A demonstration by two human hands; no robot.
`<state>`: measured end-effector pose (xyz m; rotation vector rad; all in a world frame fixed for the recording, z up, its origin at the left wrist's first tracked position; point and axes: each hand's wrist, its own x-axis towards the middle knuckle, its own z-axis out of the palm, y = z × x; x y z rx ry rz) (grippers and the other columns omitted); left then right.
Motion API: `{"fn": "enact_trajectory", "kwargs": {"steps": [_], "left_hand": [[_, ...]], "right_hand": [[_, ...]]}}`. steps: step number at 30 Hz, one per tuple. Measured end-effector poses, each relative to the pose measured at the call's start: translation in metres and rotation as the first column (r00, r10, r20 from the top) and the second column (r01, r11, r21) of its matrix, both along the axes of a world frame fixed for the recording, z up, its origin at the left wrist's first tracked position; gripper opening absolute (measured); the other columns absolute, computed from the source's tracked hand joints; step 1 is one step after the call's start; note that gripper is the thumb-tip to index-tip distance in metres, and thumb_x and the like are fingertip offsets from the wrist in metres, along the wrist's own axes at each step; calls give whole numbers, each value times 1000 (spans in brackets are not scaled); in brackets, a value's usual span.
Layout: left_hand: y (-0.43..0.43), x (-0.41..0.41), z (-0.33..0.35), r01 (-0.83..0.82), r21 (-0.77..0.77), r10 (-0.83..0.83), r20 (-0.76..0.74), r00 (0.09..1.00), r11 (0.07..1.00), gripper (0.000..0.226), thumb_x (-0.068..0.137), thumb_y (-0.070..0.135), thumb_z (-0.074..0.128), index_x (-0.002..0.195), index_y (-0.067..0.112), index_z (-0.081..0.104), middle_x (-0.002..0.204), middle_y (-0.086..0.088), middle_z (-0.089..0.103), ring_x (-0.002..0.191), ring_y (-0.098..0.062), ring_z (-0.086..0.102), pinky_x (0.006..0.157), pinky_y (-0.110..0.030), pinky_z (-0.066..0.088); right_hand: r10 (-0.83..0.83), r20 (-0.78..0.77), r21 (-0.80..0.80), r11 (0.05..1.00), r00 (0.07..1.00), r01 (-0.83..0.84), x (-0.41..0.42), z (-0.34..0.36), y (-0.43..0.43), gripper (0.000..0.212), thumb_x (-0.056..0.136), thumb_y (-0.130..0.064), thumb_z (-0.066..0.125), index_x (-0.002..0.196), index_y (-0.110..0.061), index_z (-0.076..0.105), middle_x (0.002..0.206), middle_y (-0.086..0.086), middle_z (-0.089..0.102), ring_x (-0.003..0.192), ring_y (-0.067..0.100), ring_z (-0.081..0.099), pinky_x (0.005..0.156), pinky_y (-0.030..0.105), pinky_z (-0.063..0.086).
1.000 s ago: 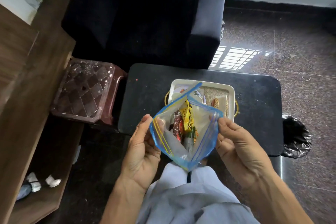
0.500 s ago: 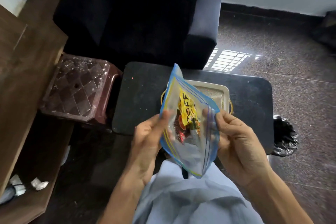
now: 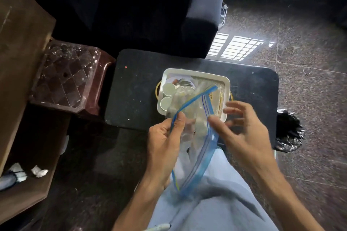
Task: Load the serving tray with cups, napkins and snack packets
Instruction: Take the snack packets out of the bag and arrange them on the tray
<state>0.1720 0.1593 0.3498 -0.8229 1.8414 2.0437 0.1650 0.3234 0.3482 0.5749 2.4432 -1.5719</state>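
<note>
A small black table [image 3: 253,88] with rounded corners stands on speckled floor, carrying a white serving tray [image 3: 197,74].

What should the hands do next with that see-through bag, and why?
Probably set the zip bag aside. It looks empty now, with no packets showing through it. The left hand pinches its blue rim while the right hand is open beside it, and it hangs over the near edge of the white tray, hiding part of it. Two cups already stand in the tray.
</note>
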Motion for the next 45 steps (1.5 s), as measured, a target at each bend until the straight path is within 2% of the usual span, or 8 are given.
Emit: {"fn": "enact_trajectory", "kwargs": {"steps": [10, 15, 19, 24, 28, 32, 40, 45], "left_hand": [[61, 9, -10, -234, -160, 237, 0, 972, 959, 39, 96, 36, 58, 73, 15, 81, 70, -3, 79, 61, -7, 71, 55, -15, 54], [104, 20, -13, -221, -198, 229, 19, 973, 955, 37, 89, 48, 62, 76, 21, 82, 76, -3, 80, 73, -11, 74, 73, -26, 59], [125, 22, -14, -258, -226, 273, 34, 962, 939, 38, 92, 47, 61, 81, 18, 83, 86, -8, 81, 94, -28, 75, 95, -45, 55], [154, 20, -11, -280, -215, 290, 15, 957, 936, 39, 94, 44, 62, 84, 11, 82, 95, -11, 80, 99, -29, 76, 92, -41, 58], [169, 14, -4, -252, -166, 251, -25, 968, 953, 38, 100, 36, 56, 85, 14, 82, 94, -8, 81, 96, -25, 77, 87, -36, 61], [174, 11, 5, -222, -44, 220, -41, 975, 974, 40, 100, 34, 54, 100, 3, 79, 100, -13, 80, 100, -28, 77, 81, -28, 61], [165, 11, 8, -326, 126, 322, 51, 946, 937, 41, 97, 39, 52, 93, 9, 80, 99, -20, 79, 98, -30, 77, 82, -29, 62], [166, 13, 5, -390, 109, 389, 33, 921, 914, 40, 99, 37, 51, 98, 4, 75, 99, -19, 79, 100, -29, 77, 82, -28, 61]], "right_hand": [[278, 57, 99, 954, 959, -283, -40, -32, 92, 9, 79, -10, 73, 75, -17, 70, 69, -9, 73, 66, 5, 69, 60, 19, 53], [289, 126, 57, 953, 949, -298, -44, -38, 148, 7, 82, -16, 77, 78, -19, 72, 73, -6, 74, 72, 13, 72, 54, 8, 47], [360, -100, 221, 917, 928, -332, -38, -24, 166, 30, 79, -27, 83, 102, -13, 70, 97, -4, 70, 85, 16, 66, 74, 18, 52], [724, -453, 400, 686, 520, -608, -25, -2, 166, 9, 87, -5, 73, 96, -7, 73, 97, 8, 70, 87, 27, 65, 77, 36, 53], [996, 83, 447, 1, 43, -895, -30, -19, 136, 23, 88, 2, 51, 102, -6, 67, 111, 12, 65, 110, 32, 59, 87, 40, 52], [919, 377, 602, -335, -111, -725, -37, -55, 108, 38, 98, -9, 42, 133, -12, 56, 147, 11, 46, 138, 34, 38, 113, 45, 34], [921, 385, 615, -310, -68, -725, -49, -70, 102, 18, 98, -23, 51, 105, -14, 65, 110, 1, 65, 91, 20, 58, 69, 32, 40], [923, 375, 625, -319, -85, -712, -52, -68, 102, 27, 95, -27, 52, 118, -17, 61, 121, 4, 60, 113, 27, 54, 87, 39, 45]]}}
